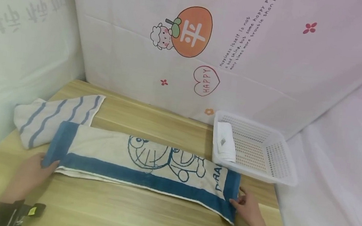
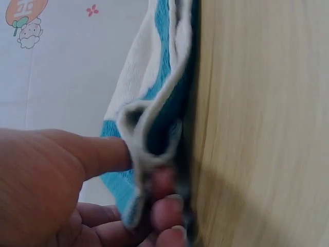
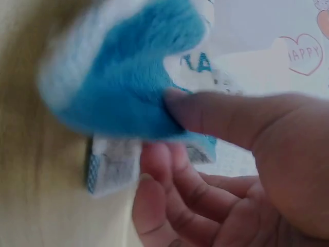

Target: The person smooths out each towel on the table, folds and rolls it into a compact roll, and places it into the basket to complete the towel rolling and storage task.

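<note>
A white towel with blue borders and a blue cartoon drawing (image 1: 108, 146) lies folded into a long strip across the wooden table. At its left end my left hand (image 1: 30, 172) pinches the layered edge; in the left wrist view the thumb presses on one side of the towel's folds (image 2: 154, 118) and the fingers curl beneath. My right hand (image 1: 248, 206) pinches the right end near the front corner. Seen from the right wrist, the thumb lies on the blue border (image 3: 128, 98) with fingers under it, and part of the towel is blurred.
Behind the towel's left end lies a white cloth with wavy blue stripes (image 1: 58, 115). A white plastic basket (image 1: 282, 157) stands at the back right, close to the towel, with a folded white cloth (image 1: 225, 141) inside. Printed sheets (image 1: 124, 55) hang around the table (image 1: 117, 213).
</note>
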The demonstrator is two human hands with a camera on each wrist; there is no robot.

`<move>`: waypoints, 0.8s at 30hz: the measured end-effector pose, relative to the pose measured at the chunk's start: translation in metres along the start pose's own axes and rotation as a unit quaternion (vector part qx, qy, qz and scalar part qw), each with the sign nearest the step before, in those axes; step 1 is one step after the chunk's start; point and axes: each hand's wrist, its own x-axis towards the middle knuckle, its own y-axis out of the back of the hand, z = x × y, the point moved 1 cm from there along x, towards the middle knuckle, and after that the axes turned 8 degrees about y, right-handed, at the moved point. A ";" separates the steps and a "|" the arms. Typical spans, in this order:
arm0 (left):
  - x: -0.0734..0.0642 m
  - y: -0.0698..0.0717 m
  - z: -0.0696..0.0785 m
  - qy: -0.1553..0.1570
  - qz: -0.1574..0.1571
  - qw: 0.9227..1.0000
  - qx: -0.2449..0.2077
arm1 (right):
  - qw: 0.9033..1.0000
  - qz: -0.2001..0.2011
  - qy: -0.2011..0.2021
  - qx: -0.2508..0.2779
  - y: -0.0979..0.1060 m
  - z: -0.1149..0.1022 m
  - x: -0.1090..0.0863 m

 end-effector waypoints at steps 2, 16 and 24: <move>0.000 0.000 0.000 0.010 -0.020 1.000 -0.003 | 1.000 0.014 -0.006 0.002 0.001 -0.001 -0.002; -0.006 0.000 -0.002 0.001 0.062 0.992 -0.113 | 0.998 0.006 -0.043 -0.034 -0.017 0.006 -0.001; -0.008 0.011 -0.016 -0.010 0.086 0.993 -0.082 | 0.998 0.008 -0.048 -0.044 -0.006 0.004 -0.004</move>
